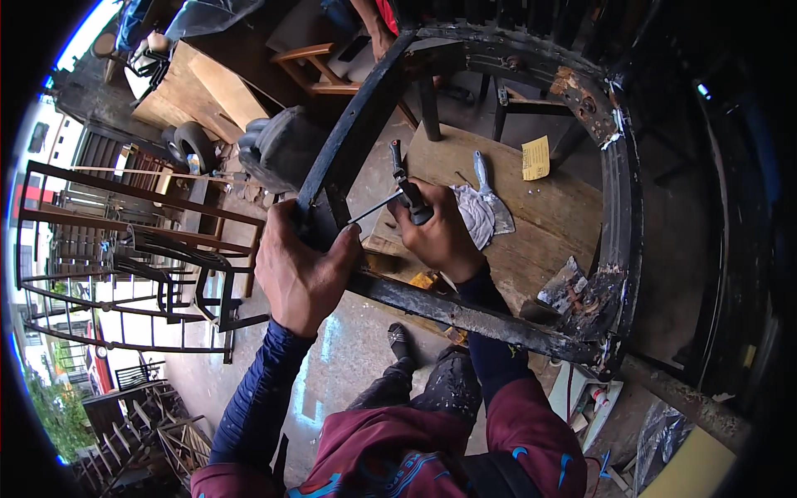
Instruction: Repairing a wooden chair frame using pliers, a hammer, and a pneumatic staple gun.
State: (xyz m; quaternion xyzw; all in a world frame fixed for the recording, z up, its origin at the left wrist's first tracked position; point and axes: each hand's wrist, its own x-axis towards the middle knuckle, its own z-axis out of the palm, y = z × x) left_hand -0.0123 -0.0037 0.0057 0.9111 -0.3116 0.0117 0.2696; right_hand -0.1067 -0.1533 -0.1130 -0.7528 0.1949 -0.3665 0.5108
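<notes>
My left hand (300, 274) is closed around the corner of a black, worn wooden chair frame (469, 314), its thumb pressed along the inner side. Inside the frame's opening, my right hand (444, 234) grips a dark hand tool (406, 189) with a reddish end and a thin metal shaft. The shaft's tip points at the corner block, close to my left thumb; whether it touches cannot be made out. Chipped paint and bare wood show at the frame's far corner and near right corner.
Below the frame is a wooden board (531, 224) bearing a scraper (481, 170), a white cloth (475, 214) and a yellow paper (536, 158). Dark metal frames (149, 249) stand at left. A co-worker's hand (382, 41) shows at the far side, beside a brown wooden chair (311, 62).
</notes>
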